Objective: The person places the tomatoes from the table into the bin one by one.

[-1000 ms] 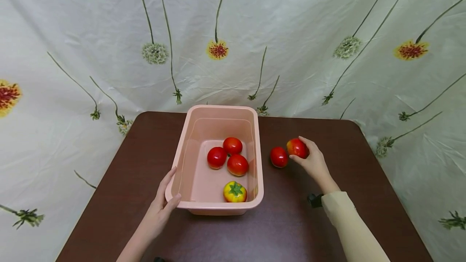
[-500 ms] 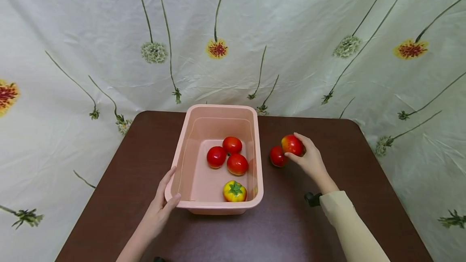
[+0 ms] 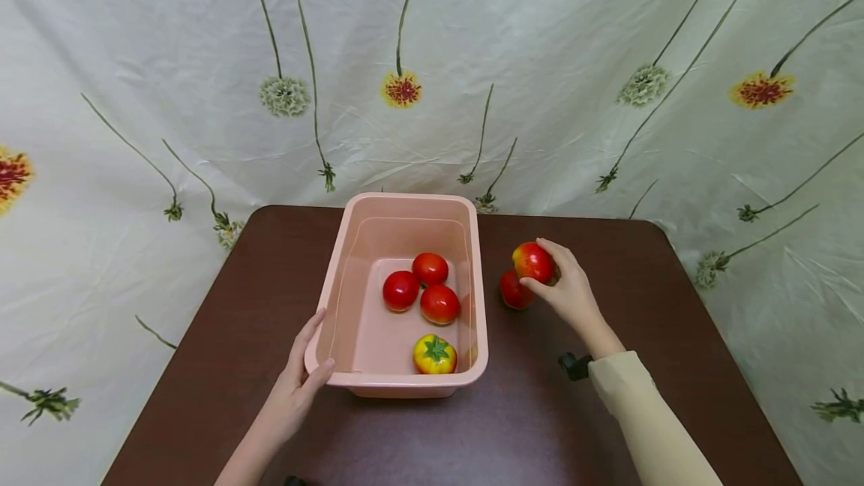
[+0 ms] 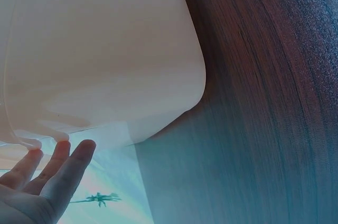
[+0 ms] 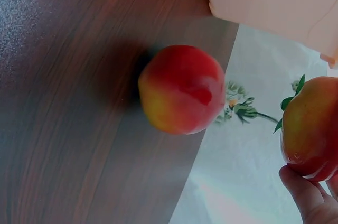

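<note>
A pink plastic tub stands mid-table and holds three red tomatoes and a yellow one. My left hand rests against the tub's near-left corner, fingers straight along the outer wall and thumb at the rim. In the left wrist view its fingertips touch the tub. My right hand grips a red-yellow tomato, lifted just right of the tub. Another red tomato lies on the table below it. The right wrist view shows that lying tomato and the held tomato.
The dark brown table has rounded far corners and bare wood in front of and beside the tub. A white cloth with printed flowers hangs close behind it. A black wrist strap sits on my right forearm.
My right hand has lifted the tomato and carried it left, toward the tub, until it hangs above the tomato lying on the table. The left hand and tub have stayed put.
</note>
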`<control>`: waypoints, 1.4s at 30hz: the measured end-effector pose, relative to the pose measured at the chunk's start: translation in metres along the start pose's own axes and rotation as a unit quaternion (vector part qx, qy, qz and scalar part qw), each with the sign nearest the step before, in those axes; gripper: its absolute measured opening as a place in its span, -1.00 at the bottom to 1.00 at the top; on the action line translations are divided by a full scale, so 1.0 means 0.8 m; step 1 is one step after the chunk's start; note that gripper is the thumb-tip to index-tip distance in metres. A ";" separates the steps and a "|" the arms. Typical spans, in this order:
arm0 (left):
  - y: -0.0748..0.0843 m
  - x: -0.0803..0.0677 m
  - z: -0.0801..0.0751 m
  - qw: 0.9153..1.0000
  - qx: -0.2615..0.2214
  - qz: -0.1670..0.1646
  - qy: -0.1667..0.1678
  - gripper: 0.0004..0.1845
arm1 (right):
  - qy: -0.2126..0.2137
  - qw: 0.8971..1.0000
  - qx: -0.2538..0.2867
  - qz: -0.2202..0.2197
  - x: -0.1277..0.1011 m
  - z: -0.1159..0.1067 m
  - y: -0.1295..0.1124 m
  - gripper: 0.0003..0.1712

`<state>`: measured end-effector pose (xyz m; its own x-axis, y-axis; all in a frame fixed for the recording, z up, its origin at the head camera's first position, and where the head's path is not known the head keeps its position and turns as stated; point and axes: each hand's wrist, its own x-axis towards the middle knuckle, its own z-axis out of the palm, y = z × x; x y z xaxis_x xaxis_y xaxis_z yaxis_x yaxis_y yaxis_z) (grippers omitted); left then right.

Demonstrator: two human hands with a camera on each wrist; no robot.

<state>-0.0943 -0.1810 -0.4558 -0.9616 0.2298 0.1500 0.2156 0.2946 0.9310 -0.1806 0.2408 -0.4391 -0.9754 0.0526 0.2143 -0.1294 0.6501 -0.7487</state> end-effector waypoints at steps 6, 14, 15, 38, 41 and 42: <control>0.000 0.000 0.000 1.000 0.001 -0.001 -0.001 -0.26 | 0.000 1.000 0.008 -0.015 -0.001 0.001 -0.009 -0.17; 0.001 0.000 0.000 1.000 0.012 -0.002 0.002 -0.26 | -0.002 1.000 0.018 -0.020 -0.003 0.001 -0.020 -0.17; 0.000 0.000 0.000 1.000 0.011 0.000 0.003 -0.26 | -0.001 1.000 0.020 -0.022 -0.003 0.001 -0.021 -0.17; 0.002 -0.001 -0.002 1.000 0.011 -0.025 -0.003 -0.25 | 0.002 0.998 0.042 -0.039 -0.001 -0.003 -0.046 -0.16; 0.002 0.000 -0.002 1.000 0.006 -0.020 -0.004 -0.25 | 0.004 0.998 0.043 -0.040 -0.001 -0.004 -0.051 -0.16; 0.002 0.000 -0.002 1.000 0.006 -0.019 -0.004 -0.26 | 0.005 0.998 0.043 -0.041 -0.001 -0.004 -0.053 -0.16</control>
<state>-0.0941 -0.1819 -0.4537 -0.9677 0.2264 0.1113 0.1809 0.3149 0.9317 -0.1739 0.2159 -0.4054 -0.9591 0.0103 0.2828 -0.2235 0.5851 -0.7795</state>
